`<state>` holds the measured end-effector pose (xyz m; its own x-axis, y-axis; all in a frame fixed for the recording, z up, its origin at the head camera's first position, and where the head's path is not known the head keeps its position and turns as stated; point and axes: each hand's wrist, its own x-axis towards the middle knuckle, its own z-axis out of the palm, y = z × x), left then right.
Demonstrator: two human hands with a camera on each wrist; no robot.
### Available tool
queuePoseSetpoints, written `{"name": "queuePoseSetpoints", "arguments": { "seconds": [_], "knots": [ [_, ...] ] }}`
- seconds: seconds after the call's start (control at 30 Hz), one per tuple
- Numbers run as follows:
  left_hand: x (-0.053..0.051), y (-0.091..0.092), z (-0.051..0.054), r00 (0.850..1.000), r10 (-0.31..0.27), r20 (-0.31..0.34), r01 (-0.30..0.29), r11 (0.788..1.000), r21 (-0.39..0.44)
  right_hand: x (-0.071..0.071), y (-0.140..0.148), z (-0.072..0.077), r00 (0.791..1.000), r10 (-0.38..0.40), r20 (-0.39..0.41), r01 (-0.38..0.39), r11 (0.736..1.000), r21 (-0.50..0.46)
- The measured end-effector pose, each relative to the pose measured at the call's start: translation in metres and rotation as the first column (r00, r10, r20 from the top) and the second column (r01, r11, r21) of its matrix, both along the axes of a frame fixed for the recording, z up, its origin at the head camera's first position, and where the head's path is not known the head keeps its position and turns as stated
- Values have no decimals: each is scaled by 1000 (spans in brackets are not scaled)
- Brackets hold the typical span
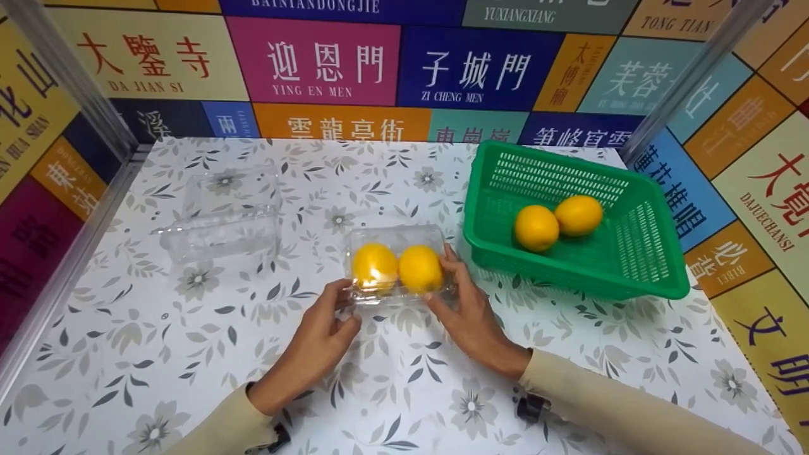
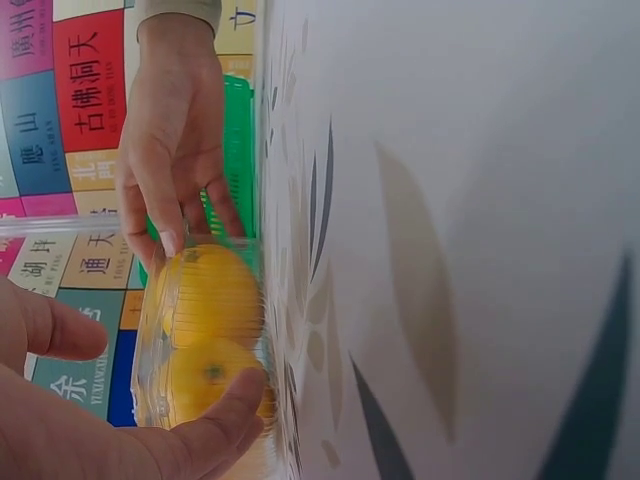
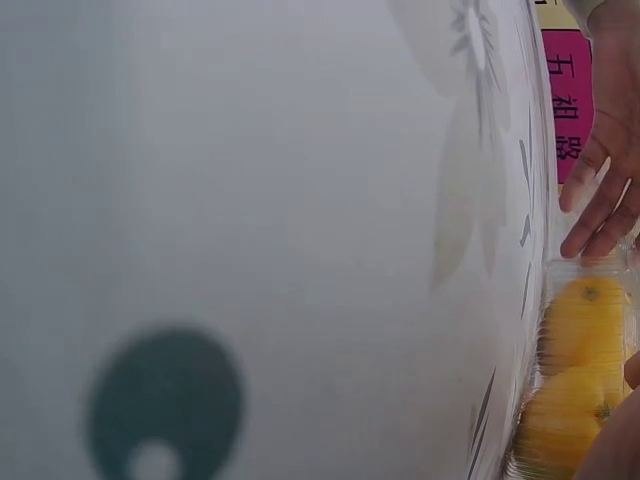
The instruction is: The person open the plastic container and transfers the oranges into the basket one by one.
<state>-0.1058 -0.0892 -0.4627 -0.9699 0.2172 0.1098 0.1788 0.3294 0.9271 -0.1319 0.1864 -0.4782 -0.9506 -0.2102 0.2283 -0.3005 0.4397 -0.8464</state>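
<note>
A clear plastic box (image 1: 397, 235), its lid down, holds two yellow fruits (image 1: 375, 268) (image 1: 421, 268) side by side on the table. At the box's left end is the left hand (image 1: 316, 344), fingertips against the side and thumb apart from it. The right hand (image 1: 471, 316) touches the right end, fingers along the side and thumb at the front corner. In the left wrist view both hands flank the box (image 2: 150, 340), fingers fairly straight. The right wrist view shows the left hand's (image 3: 612, 130) extended fingers at the box's far end.
A green basket (image 1: 569, 278) with two yellow fruits (image 1: 536, 228) (image 1: 579, 215) inside stands at the right. An open clear plastic box (image 1: 218, 237) lies at the left on the flower-patterned table (image 1: 404, 404). Printed panels (image 1: 316, 63) stand behind and at both sides.
</note>
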Motion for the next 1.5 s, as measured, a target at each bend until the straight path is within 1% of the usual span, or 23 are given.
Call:
{"name": "queuePoseSetpoints", "arguments": {
  "seconds": [0.1, 0.23, 0.33, 0.43, 0.53, 0.73, 0.93, 1.13, 1.23, 1.43, 1.5],
  "knots": [
    [2, 0, 0, 1000, -3, 8, 3, 1000, 6, 1, 0, 0, 1000, -9, -6, 9, 1000, 7],
    [5, 0, 0, 1000, -21, 23, 20, 999, 42, 5, 0, 1, 1000, -13, -13, 13, 1000, 3],
    [6, 1, -1, 999, -33, 13, 32, 998, 59, 8, 0, 2, 1000, -25, -10, 25, 1000, -3],
    [6, 3, -1, 999, -42, 2, 41, 997, 58, 11, 0, 2, 999, -51, -3, 51, 999, -2],
    [6, 4, 0, 999, -50, 13, 49, 997, 58, 13, 0, 2, 998, -69, 12, 69, 998, -7],
    [9, 5, 1, 998, -55, 27, 54, 997, 57, 18, 0, 5, 996, -76, 42, 76, 997, -12],
    [13, 5, 2, 997, -63, 34, 61, 996, 69, 23, 1, 5, 998, -60, 9, 60, 998, -6],
    [16, 5, 3, 997, -69, 46, 66, 996, 60, 29, 1, 3, 996, -86, -28, 87, 995, 40],
    [17, 5, 3, 996, -73, 54, 70, 996, 52, 31, 1, 3, 995, -88, -41, 90, 995, 49],
    [19, 3, 3, 995, -70, 68, 67, 996, 51, 34, 2, 2, 997, -66, -37, 67, 997, 32],
    [19, 3, 3, 996, -68, 64, 65, 997, 50, 35, 2, 3, 997, -71, -32, 72, 997, 36]
  ]
}}
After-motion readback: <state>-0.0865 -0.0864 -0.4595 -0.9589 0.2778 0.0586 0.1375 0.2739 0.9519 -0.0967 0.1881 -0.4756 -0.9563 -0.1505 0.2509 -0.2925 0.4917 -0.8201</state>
